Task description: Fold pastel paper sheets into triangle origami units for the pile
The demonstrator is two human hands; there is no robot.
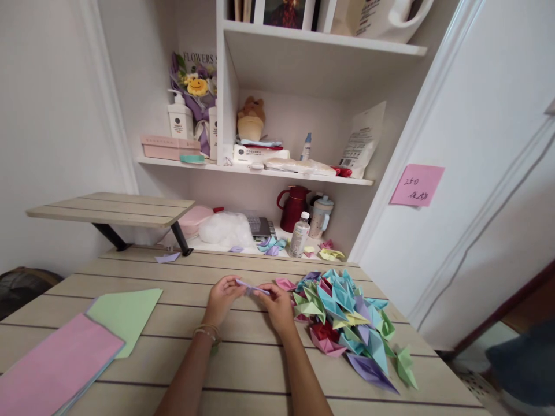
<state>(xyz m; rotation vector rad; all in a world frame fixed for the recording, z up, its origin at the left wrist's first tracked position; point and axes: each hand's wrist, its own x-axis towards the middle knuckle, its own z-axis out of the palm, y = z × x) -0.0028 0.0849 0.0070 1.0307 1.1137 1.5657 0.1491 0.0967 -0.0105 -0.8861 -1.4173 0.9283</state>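
Note:
A small folded piece of purple paper is stretched between my two hands, just above the middle of the wooden table. My left hand pinches its left end, and bracelets circle that wrist. Its right end sits between the thumb and fingers of my right hand. Close by on the right lies a heap of folded paper boats in blue, green, pink, purple, yellow and red. Flat on the table at the left are a stack of pink paper sheets and a green sheet partly under it.
A raised wooden shelf on black legs stands at the table's back left. Behind the table edge are a clear bottle, a red jug, a light tumbler and a plastic bag. A pink note sticks to the right wall.

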